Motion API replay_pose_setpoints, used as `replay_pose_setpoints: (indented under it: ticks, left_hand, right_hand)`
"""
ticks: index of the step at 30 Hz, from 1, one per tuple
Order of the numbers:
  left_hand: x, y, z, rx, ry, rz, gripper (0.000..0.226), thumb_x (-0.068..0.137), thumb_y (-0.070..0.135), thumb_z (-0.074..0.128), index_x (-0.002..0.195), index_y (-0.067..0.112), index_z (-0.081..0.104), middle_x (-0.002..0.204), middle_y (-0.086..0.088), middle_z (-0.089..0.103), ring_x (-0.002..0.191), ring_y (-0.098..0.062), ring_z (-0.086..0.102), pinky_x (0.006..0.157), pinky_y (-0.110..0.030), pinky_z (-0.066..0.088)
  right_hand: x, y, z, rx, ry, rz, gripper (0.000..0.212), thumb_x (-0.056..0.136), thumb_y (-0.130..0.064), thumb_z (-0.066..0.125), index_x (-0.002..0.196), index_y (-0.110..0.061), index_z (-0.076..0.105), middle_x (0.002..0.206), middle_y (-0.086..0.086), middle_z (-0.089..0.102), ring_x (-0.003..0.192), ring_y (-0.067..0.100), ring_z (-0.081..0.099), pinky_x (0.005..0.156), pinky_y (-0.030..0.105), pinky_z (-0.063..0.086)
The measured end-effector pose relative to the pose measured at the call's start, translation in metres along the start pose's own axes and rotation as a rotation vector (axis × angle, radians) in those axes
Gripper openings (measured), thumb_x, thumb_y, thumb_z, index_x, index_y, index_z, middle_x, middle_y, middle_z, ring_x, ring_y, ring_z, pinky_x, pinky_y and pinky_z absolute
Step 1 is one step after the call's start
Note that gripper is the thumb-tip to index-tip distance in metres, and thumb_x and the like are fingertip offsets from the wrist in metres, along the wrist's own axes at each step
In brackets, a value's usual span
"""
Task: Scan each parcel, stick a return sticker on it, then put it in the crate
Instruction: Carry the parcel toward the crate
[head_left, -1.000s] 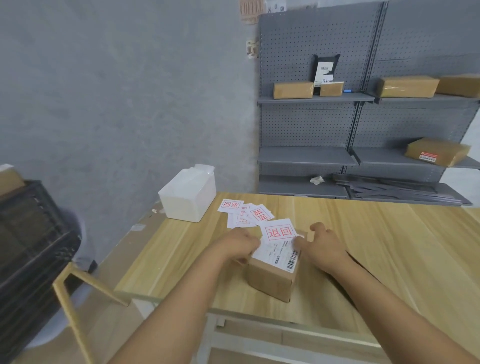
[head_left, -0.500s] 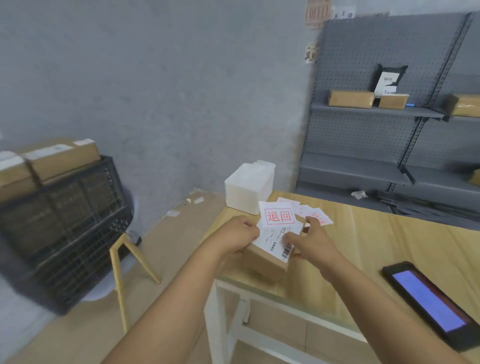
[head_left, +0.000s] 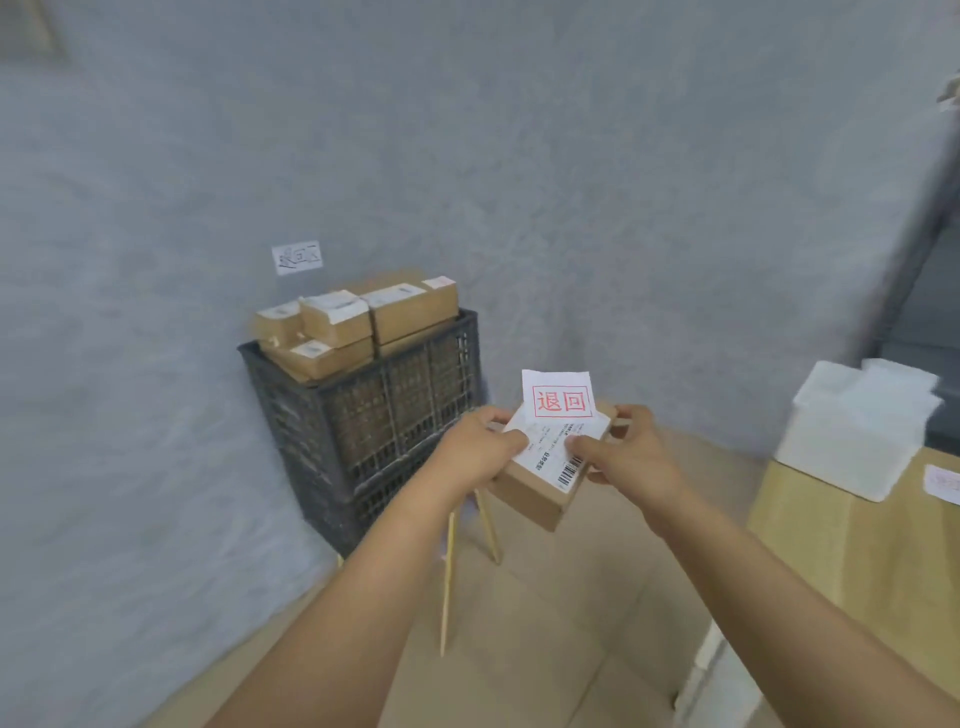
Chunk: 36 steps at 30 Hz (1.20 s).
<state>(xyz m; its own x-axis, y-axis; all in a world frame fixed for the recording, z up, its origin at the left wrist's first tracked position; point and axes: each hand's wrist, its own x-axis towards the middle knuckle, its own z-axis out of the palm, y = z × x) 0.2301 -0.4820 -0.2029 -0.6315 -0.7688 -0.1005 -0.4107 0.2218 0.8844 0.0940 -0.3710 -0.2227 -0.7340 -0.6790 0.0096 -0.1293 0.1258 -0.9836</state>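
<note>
**Stickered parcel carried toward the full crate**

Both hands hold the parcel (head_left: 540, 483) in the air, short of the crate (head_left: 363, 415) and to its right, over the floor and off the bench (head_left: 852, 540). The left hand (head_left: 475, 449) wraps the near-left edge with its thumb on top; the right hand (head_left: 631, 457) grips the right side, thumb pressed on the shipping label (head_left: 558, 452). A grip from both sides keeps the box level and the label face-up. The return sticker (head_left: 560, 397) sits at the far edge, overhanging slightly, likely so the barcode stays uncovered. The crate, raised on a wooden stand (head_left: 449, 571), is already heaped above its rim with boxes (head_left: 358, 325), so this one probably has to rest on top of the pile.
</note>
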Motion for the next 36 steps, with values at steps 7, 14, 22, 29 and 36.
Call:
replay_pose_setpoints:
  ticks: [7,14,22,29,36]
  left_hand:
    - [0.043,-0.049,-0.109,-0.016,0.217,-0.061,0.018,0.087,0.028,0.06,0.104,0.031,0.055,0.112,0.002,0.063,0.102,-0.018,0.062,0.092,-0.044,0.052]
    - [0.104,-0.092,-0.199,-0.046,0.396,-0.154,0.022,0.088,0.031,0.061,0.109,0.024,0.057,0.11,0.004,0.065,0.098,-0.016,0.064,0.088,-0.044,0.054]
    - [0.18,-0.114,-0.289,-0.207,0.623,-0.264,0.022,0.09,0.028,0.063,0.105,0.018,0.051,0.114,-0.003,0.062,0.088,-0.017,0.062,0.05,-0.021,0.054]
    - [0.236,-0.137,-0.332,-0.3,0.66,-0.341,0.03,0.087,0.024,0.066,0.111,0.015,0.05,0.121,-0.006,0.06,0.1,-0.021,0.063,0.069,-0.035,0.061]
    - [0.291,-0.154,-0.361,-0.192,0.534,-0.375,0.041,0.087,0.027,0.065,0.121,0.012,0.049,0.119,-0.005,0.062,0.097,-0.021,0.066,0.055,-0.027,0.057]
  right_hand:
    - [0.064,-0.027,0.128,-0.041,-0.157,-0.026,0.04,0.083,-0.012,0.067,0.113,-0.013,0.041,0.107,0.005,0.061,0.095,0.025,0.066,0.078,0.042,0.057]
    - [0.15,-0.046,0.248,-0.119,-0.36,-0.098,0.052,0.085,-0.023,0.067,0.129,-0.018,0.039,0.117,0.002,0.057,0.095,0.019,0.065,0.076,0.037,0.059]
    - [0.234,-0.086,0.371,-0.178,-0.491,-0.23,0.015,0.085,-0.022,0.067,0.078,-0.027,0.055,0.075,-0.022,0.061,0.07,-0.004,0.062,0.056,0.016,0.042]
    - [0.283,-0.109,0.433,-0.407,-0.618,-0.327,0.052,0.084,-0.025,0.065,0.133,-0.014,0.051,0.124,0.003,0.06,0.112,0.02,0.056,0.094,0.038,0.048]
    - [0.325,-0.114,0.473,-0.571,-0.494,-0.482,0.04,0.084,-0.027,0.067,0.123,-0.019,0.057,0.114,0.0,0.064,0.085,0.011,0.05,0.056,0.015,0.032]
